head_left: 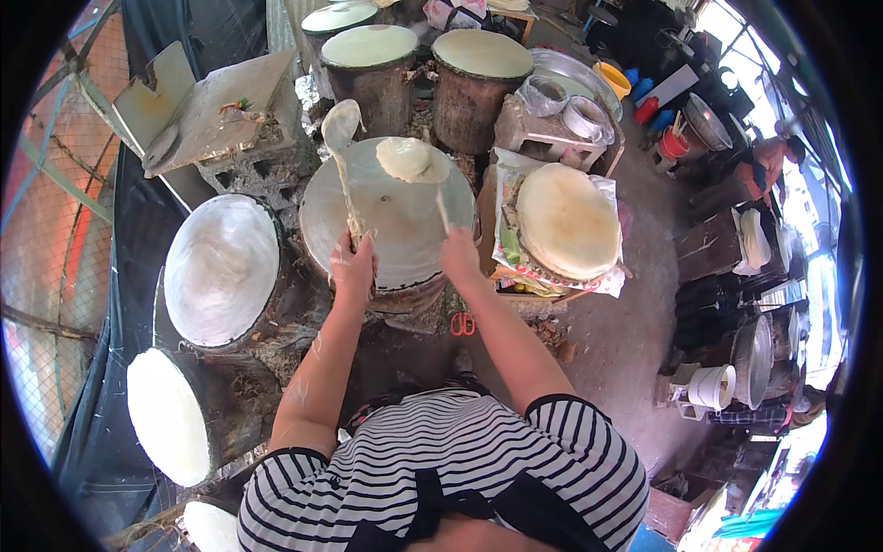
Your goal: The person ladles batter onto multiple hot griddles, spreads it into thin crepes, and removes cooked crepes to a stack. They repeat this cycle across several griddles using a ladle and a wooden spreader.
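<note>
In the head view my left hand [354, 267] is closed on the long handle of a batter-smeared ladle [340, 124], its bowl raised at the back left of a large round griddle [331, 216]. My right hand [460, 258] grips a thin pale handle [444, 212], whose far end meets a pale mound of batter [409, 159] on the griddle's back right; the tool's head is hard to make out. To the right, a stack of round pale flatbreads [567, 221] rests on a printed sheet [602, 281].
More drum griddles [221, 271] stand left and behind. A concrete block [543, 138] holds rolls of plastic. Red scissors [463, 324] lie below the griddle. A mesh fence [55, 230] borders the left. On the right, another person [754, 179] is among buckets [710, 386] and more griddles.
</note>
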{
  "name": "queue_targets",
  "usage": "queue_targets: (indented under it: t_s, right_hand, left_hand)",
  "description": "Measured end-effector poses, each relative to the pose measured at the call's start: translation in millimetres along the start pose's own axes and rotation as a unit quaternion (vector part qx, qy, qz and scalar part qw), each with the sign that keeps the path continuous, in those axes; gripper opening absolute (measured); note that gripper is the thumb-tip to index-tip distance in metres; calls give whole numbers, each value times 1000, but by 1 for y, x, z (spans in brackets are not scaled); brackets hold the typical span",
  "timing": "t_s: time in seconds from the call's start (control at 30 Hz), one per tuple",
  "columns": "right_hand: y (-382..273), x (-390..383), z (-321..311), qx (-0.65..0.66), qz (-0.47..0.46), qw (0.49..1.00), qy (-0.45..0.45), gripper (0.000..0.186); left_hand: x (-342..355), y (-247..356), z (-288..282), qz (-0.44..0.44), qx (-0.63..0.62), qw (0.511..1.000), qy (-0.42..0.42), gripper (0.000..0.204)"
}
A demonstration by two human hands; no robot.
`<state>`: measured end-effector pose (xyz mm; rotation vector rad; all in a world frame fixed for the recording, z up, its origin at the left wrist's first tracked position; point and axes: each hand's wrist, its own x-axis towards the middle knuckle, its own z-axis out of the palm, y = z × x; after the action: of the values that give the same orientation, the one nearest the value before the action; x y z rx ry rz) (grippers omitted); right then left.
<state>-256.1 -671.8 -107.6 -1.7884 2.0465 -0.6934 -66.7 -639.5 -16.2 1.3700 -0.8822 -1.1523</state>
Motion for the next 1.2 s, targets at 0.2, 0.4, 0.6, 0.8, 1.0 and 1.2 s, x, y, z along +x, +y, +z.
queue_targets:
  t_s: [0.2, 0.4, 0.6, 0.8, 1.0, 1.2]
  right_hand:
    - [-30, 2, 4, 40, -53, 997, -41, 25]
    - [-27, -15, 2, 18, -17, 1000, -7, 23]
    - [-43, -13, 26, 41, -78, 995, -51, 28]
    - [-31, 17, 8, -20, -60, 998, -24, 22]
    - [-50, -6, 31, 36, -134, 989, -48, 23]
    - [-21, 48, 7, 15, -106, 994, -8, 26]
  left_hand:
    - [-13, 2, -11, -35, -41, 998, -11, 12]
    - [-21, -4, -18, -26, -130, 991, -19, 11]
    - [-24, 0, -27, -36, -145, 989, 1, 13]
    - [-36, 10, -32, -60, -170, 984, -4, 16]
    - [-40, 15, -30, -36, -219, 975, 27, 19]
    - [-55, 18, -26, -31, -223, 974, 35, 19]
